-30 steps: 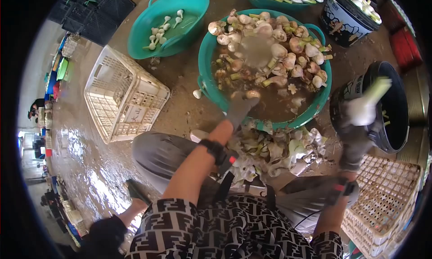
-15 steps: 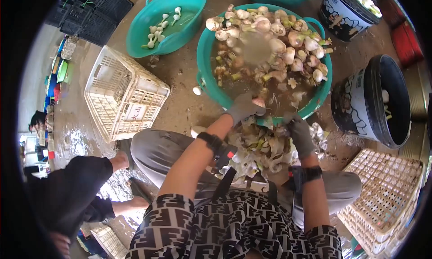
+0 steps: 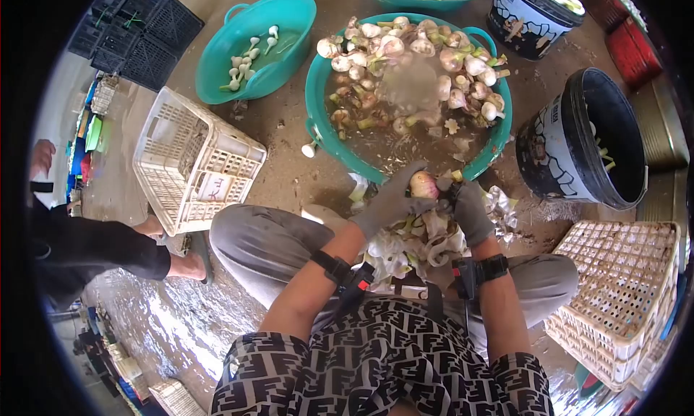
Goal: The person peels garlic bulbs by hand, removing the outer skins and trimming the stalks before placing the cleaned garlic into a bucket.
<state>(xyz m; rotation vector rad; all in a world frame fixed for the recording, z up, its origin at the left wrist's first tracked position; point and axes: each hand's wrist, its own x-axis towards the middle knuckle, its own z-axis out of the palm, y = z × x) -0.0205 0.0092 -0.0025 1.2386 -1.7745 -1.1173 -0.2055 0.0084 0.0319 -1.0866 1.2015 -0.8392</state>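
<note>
Over the near rim of a green tub (image 3: 312, 98), my gloved left hand (image 3: 394, 200) is closed around a pinkish-white garlic bulb (image 3: 423, 185). My gloved right hand (image 3: 471, 212) is curled close beside the bulb's stem end, its fingers bent; what lies between them is too small to make out. Muddy water and many garlic bulbs (image 3: 390, 46) with cut stems fill the tub. Below both hands, a pile of peeled garlic skins (image 3: 412, 251) lies between my knees.
Left stand a white crate (image 3: 217, 188) and a green basin (image 3: 210, 80) with several cleaned bulbs. A black bucket (image 3: 553, 152) tilts at right above another white crate (image 3: 614, 271). Black crates (image 3: 163, 47) are stacked back left. Another person's leg (image 3: 123, 253) is at far left.
My left hand has come back from the tub's rim with a garlic bulb, now beside my right hand. The view has shifted slightly. The person at left has moved, and a hand now shows there.
</note>
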